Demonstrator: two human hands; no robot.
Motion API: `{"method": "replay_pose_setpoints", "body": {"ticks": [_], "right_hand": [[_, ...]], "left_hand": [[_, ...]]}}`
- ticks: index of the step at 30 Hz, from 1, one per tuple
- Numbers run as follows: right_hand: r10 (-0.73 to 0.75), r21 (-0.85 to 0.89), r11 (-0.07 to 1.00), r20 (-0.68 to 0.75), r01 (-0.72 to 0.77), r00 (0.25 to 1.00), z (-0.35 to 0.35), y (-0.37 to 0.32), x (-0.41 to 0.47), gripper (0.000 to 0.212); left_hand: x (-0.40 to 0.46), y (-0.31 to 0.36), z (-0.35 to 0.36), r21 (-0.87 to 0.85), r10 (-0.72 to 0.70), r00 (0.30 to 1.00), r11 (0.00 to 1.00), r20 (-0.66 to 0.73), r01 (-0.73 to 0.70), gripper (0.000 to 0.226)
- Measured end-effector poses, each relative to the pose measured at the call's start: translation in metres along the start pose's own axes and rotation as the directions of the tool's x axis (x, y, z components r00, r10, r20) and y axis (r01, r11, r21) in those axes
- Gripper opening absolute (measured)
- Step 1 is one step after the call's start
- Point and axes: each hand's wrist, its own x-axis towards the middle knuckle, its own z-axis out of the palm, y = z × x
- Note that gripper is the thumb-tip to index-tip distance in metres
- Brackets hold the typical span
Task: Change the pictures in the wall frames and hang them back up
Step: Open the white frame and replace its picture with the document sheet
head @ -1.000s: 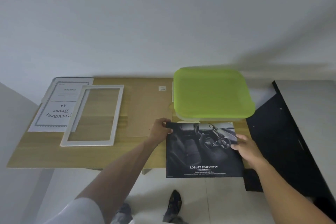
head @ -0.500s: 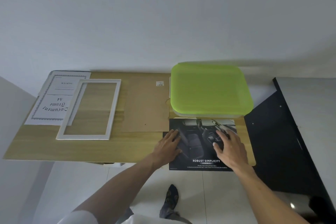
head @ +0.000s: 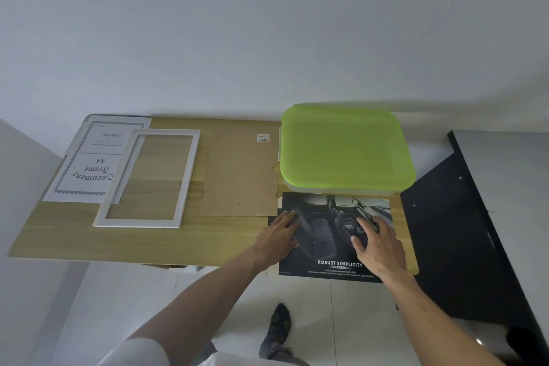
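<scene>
Both hands flat on dark car poster (head: 326,235) at tabletop (head: 89,241) front right edge: left hand (head: 277,239), right hand (head: 378,246). White frame (head: 148,178) left.

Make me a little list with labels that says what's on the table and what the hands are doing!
Table: wooden table against a white wall
Left hand: left hand flat on the car poster
Right hand: right hand flat on the same poster
Poster: dark, reads ROBUST SIMPLICITY, near edge hangs over the table's front
Frame: empty white frame lying flat
Paper: document sheet, partly under the frame
Backing: brown board in the middle
Box: green-lidded box behind the poster
</scene>
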Motion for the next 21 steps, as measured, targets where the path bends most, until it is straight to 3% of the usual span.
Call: {"method": "replay_pose_setpoints", "body": {"ticks": [6, 11, 21], "right_hand": [[-0.036, -0.039, 0.999, -0.072, 0.033, 0.997, -0.002, -0.007, -0.001, 0.065], [-0.213, -0.028, 0.977, -0.165, 0.211, 0.963, -0.005, -0.035, 0.003, 0.054], [-0.500, 0.062, 0.853, -0.180, 0.517, 0.847, -0.005, -0.193, 0.014, 0.049]], "left_hand": [[-0.006, -0.005, -0.004, 0.022, 0.042, 0.993, 0.999, -0.106, -0.040, 0.055], [-0.017, -0.022, -0.017, -0.001, 0.010, 0.977, 1.000, -0.213, -0.010, 0.047], [-0.064, -0.137, -0.074, -0.068, -0.208, 0.914, 0.978, -0.348, 0.197, 0.050]]}}
